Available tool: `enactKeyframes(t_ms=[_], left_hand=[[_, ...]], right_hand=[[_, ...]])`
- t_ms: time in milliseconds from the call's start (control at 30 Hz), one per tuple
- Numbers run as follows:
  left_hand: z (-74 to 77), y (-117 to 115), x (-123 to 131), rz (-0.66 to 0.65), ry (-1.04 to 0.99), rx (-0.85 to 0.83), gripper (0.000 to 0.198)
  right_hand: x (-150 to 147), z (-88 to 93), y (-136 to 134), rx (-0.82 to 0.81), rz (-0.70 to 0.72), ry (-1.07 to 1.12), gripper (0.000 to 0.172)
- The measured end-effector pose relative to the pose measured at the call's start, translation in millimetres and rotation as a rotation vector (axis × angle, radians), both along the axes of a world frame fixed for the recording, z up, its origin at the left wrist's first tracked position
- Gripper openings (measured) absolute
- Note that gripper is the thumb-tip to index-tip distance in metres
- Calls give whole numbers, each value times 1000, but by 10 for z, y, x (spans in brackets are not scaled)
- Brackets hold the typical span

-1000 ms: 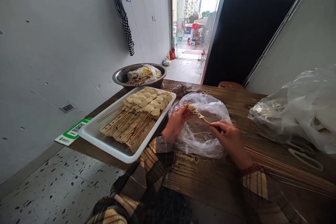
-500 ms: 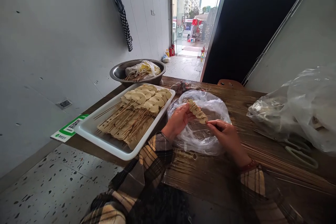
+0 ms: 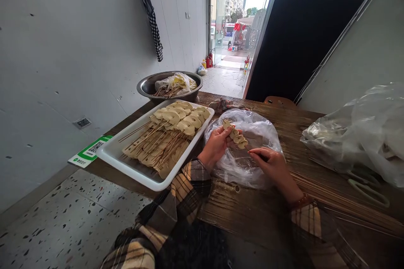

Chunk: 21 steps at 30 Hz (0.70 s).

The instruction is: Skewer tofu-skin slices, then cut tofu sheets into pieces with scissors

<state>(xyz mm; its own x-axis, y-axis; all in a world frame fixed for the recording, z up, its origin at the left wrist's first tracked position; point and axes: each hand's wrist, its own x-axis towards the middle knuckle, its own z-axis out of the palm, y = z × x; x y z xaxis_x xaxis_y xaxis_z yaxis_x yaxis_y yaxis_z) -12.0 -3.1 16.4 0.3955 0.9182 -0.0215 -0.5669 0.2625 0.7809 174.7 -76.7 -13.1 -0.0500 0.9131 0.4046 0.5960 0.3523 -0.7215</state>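
My left hand (image 3: 215, 146) is closed around a folded strip of pale bean curd (image 3: 235, 134) threaded in waves on a thin bamboo skewer. My right hand (image 3: 270, 164) pinches the lower end of that skewer. Both hands hover over a clear plastic bag (image 3: 249, 168) lying on the wooden table (image 3: 252, 214). To the left, a white tray (image 3: 126, 164) holds several finished skewers (image 3: 167, 136) laid side by side.
A metal basin (image 3: 148, 87) with a bag and skewers stands beyond the tray. A large crumpled plastic bag (image 3: 360, 134) lies at the right, with loose bamboo sticks (image 3: 331, 193) and pale-handled scissors (image 3: 368, 189) beside it. A doorway opens to the street ahead.
The bean curd strip has been pushed along the skewer into tighter folds near my left hand, and my right hand has slid down and away from the food.
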Motion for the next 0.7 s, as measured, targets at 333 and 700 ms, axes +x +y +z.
enactKeyframes(t_ms=[333,700], left_hand=[[-61,4,0,47,2,-24,27],[-80,12,15,76,62,12,31]], right_hand=[[3,-52,-1,-30,-6,-15,20],[-53,-41,-13,-46,-13,2,21]])
